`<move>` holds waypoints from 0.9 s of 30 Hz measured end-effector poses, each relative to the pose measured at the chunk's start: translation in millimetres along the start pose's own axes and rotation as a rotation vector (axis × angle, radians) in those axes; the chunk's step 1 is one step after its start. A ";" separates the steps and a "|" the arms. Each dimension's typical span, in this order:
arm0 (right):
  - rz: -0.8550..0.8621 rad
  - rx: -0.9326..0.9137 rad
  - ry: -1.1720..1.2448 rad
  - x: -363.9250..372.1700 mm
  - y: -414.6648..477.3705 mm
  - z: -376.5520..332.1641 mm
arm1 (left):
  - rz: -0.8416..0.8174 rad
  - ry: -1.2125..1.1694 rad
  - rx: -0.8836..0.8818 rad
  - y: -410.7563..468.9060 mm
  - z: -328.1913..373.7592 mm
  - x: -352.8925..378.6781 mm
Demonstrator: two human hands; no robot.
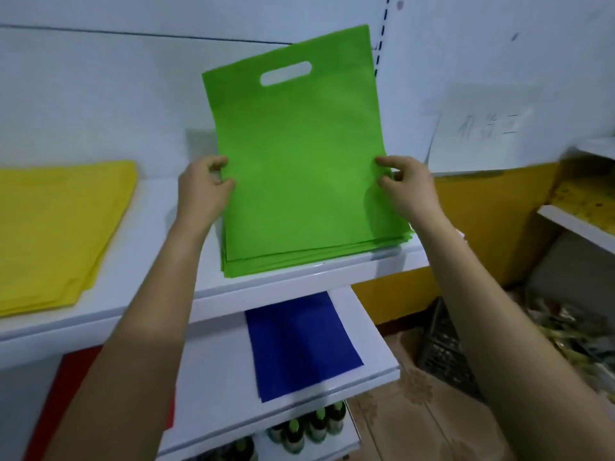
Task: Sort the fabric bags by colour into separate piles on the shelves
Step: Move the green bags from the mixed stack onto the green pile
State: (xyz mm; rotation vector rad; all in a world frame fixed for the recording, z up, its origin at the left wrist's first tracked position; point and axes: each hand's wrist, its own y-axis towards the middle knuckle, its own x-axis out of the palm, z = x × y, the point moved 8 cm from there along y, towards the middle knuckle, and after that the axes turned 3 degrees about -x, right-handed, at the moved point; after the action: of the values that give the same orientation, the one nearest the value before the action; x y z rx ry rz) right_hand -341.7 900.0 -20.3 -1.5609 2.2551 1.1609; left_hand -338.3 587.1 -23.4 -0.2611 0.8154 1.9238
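Note:
A green fabric bag with a cut-out handle lies on top of the green pile at the right end of the upper white shelf. My left hand pinches the bag's left edge. My right hand pinches its right edge. A yellow pile lies at the left of the same shelf. On the shelf below, a blue bag lies flat, and a red bag shows at the left, partly hidden by my left forearm.
Small green-capped bottles stand on the lowest shelf. A dark crate sits on the floor to the right, beside a yellow wall base. Another white shelf juts in at the far right.

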 end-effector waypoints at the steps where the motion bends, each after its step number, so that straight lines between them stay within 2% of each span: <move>1: -0.045 0.008 -0.003 10.3 5.3 5.4 | 0.008 0.034 -0.017 -0.7 -5.0 3.1; 5: -0.193 0.036 -0.057 43.9 2.2 32.5 | 0.003 0.183 -0.034 -6.8 -17.9 18.4; 8: -0.240 0.069 -0.029 53.9 -1.6 47.6 | -0.036 0.258 -0.065 -7.1 -29.0 25.3; 18: -0.338 0.203 0.105 58.8 1.8 63.3 | -0.041 0.204 -0.190 -15.6 -43.3 22.5; 23: -0.315 0.156 0.263 42.5 -0.5 54.9 | -0.050 0.094 -0.200 -22.4 -41.6 19.6; 27: -0.231 0.105 0.284 19.7 -0.5 49.1 | 0.103 0.022 -0.183 -29.1 -36.2 3.8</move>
State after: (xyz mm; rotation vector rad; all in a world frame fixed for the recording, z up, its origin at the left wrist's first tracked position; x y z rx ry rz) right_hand -363.9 918.6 -64.6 -1.9849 2.1769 0.7908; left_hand -321.0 574.9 -65.0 -0.3578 0.6794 2.0989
